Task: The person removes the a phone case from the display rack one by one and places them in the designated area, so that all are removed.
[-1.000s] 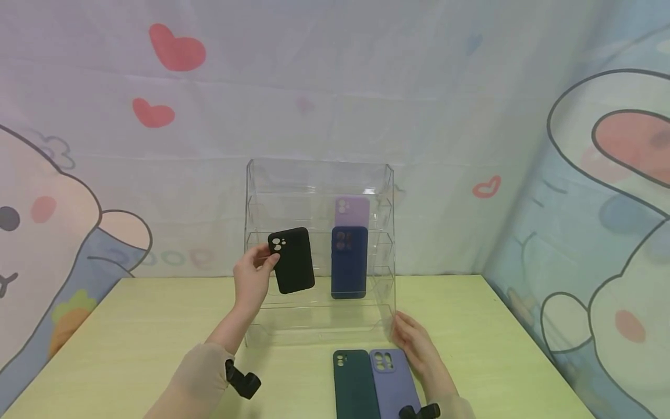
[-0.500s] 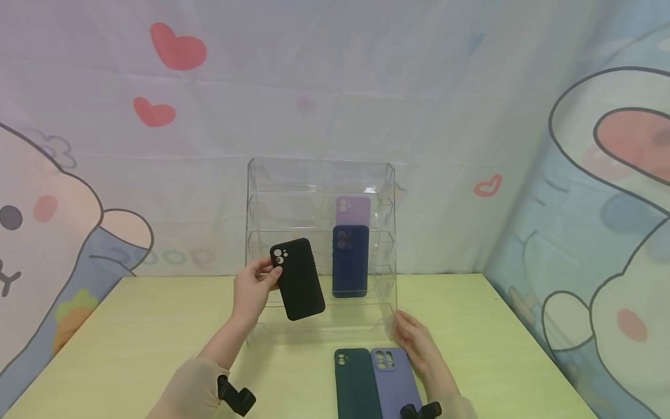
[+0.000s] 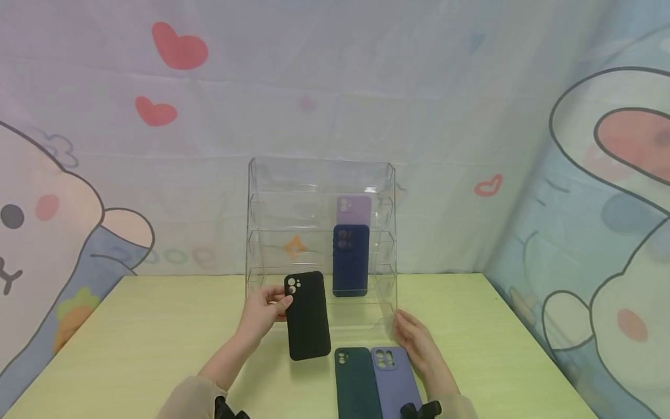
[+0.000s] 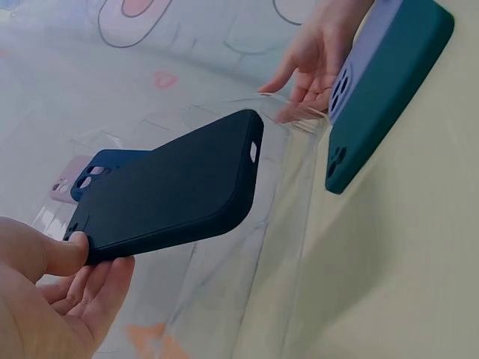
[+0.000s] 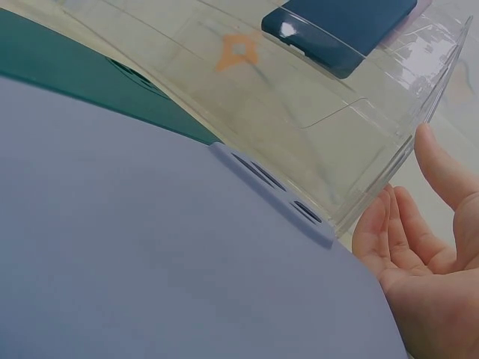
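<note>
My left hand [image 3: 264,314] pinches a black phone case [image 3: 308,316] by its camera corner, holding it in front of the bottom tier of a clear acrylic display rack [image 3: 272,192]. The same black phone case [image 4: 176,187] hangs above the table in the left wrist view, gripped by thumb and fingers [image 4: 60,254]. On the rack's right side stand a navy case [image 3: 350,259] and, above it, a lilac case [image 3: 354,210]. My right hand [image 3: 414,343] lies open with relaxed fingers against the rack's front right corner, beside a periwinkle case [image 3: 394,382] and a dark green case [image 3: 356,383] lying flat.
The rack stands at the back of a pale green table [image 3: 131,343], against a cartoon-printed cloth backdrop [image 3: 78,192]. The rack's curved clear front wall [image 5: 322,142] fills the right wrist view, with the navy case [image 5: 337,26] behind it.
My left hand has carried the black case down and toward me, from mid-rack height to just above the table beside the dark green case. The right hand has stayed put.
</note>
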Action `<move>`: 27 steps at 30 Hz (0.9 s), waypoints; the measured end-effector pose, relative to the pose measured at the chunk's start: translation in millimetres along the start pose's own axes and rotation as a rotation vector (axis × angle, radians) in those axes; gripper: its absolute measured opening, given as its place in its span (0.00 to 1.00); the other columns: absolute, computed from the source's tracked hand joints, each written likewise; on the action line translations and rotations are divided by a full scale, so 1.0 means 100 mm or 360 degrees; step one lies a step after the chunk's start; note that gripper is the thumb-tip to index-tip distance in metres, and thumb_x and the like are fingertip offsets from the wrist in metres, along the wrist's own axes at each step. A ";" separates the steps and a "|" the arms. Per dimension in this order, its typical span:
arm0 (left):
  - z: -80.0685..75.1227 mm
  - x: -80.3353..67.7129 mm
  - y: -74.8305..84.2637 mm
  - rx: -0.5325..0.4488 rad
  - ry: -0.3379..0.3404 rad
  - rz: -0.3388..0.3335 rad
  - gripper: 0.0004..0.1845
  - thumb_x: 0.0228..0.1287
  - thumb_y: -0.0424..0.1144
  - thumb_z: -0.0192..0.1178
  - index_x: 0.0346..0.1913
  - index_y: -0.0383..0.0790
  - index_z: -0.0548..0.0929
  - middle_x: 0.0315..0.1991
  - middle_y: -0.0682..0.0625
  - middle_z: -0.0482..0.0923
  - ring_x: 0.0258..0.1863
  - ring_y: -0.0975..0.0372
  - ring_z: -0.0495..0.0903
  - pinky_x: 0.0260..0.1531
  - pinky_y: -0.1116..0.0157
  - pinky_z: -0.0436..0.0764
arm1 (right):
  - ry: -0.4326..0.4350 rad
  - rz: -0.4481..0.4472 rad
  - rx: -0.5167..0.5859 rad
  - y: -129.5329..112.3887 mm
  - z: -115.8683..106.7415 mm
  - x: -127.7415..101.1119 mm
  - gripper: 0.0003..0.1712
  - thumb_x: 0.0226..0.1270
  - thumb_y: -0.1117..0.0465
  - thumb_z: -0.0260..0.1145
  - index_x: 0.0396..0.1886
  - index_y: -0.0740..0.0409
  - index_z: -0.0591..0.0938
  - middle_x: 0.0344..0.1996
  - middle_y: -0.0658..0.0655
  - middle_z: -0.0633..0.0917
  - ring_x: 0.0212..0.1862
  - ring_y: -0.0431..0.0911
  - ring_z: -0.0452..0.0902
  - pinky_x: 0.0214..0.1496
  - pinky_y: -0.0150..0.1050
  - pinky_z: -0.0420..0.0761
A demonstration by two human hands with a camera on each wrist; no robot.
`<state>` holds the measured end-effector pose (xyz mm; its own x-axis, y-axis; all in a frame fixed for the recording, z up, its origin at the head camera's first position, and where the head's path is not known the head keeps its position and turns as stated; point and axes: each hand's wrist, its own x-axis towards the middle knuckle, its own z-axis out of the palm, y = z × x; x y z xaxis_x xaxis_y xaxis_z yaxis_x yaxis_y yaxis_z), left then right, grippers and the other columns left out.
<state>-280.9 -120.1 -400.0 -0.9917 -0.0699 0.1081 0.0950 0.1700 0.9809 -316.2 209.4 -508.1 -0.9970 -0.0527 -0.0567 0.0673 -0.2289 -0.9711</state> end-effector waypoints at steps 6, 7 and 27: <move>0.05 -0.11 -0.09 -0.0012 -0.0081 -0.0101 0.13 0.64 0.27 0.59 0.49 0.22 0.79 0.30 0.45 0.81 0.22 0.62 0.81 0.29 0.62 0.86 | 0.0007 0.0005 -0.0027 -0.02 0.00 -0.01 0.32 0.75 0.62 0.52 0.71 0.75 0.55 0.55 0.56 0.75 0.51 0.37 0.72 0.52 0.26 0.75; 0.05 -0.13 -0.10 -0.0013 -0.0095 -0.0113 0.14 0.64 0.27 0.59 0.50 0.21 0.79 0.30 0.45 0.82 0.22 0.62 0.81 0.28 0.62 0.86 | 0.0009 0.0007 -0.0033 -0.02 0.00 -0.01 0.32 0.76 0.62 0.52 0.71 0.74 0.55 0.56 0.56 0.74 0.51 0.36 0.72 0.52 0.26 0.75; 0.17 -0.33 -0.46 0.0185 -0.0290 -0.0311 0.16 0.61 0.29 0.62 0.46 0.16 0.78 0.28 0.43 0.82 0.22 0.62 0.78 0.25 0.64 0.85 | 0.0038 0.0019 0.0003 0.00 0.01 0.00 0.31 0.75 0.63 0.52 0.70 0.75 0.57 0.49 0.51 0.76 0.48 0.36 0.72 0.50 0.26 0.75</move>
<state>-253.9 -108.9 -451.0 -0.9904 0.0636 -0.1225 -0.0998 0.2830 0.9539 -315.9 208.7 -507.8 -0.9968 -0.0322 -0.0738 0.0792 -0.2302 -0.9699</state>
